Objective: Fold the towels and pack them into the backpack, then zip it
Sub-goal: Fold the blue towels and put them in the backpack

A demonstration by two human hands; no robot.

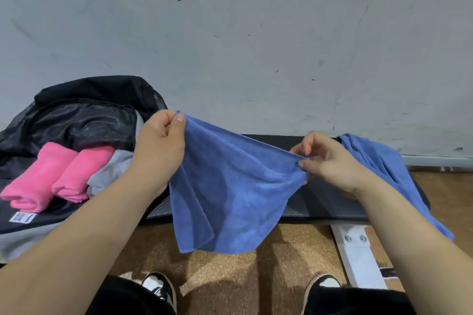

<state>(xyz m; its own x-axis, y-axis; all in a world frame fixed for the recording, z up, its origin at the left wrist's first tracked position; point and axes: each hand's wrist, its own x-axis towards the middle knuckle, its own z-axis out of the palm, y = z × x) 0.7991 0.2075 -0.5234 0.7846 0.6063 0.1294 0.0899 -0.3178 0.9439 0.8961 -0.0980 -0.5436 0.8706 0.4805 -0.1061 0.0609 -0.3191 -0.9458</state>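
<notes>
Backpack (84,115) open, two folded pink towels (55,176) inside

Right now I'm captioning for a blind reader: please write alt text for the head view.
A person's left hand and right hand each pinch a top corner of a blue cloth towel, spreading it above a black padded bench. Two folded pink towels lie in an open black backpack at left; a second blue towel drapes the bench at right.

a black bench (320,202) sits against a scuffed grey wall (256,33). its white leg (358,261) — bolted — stands on speckled brown floor (230,276).
</notes>
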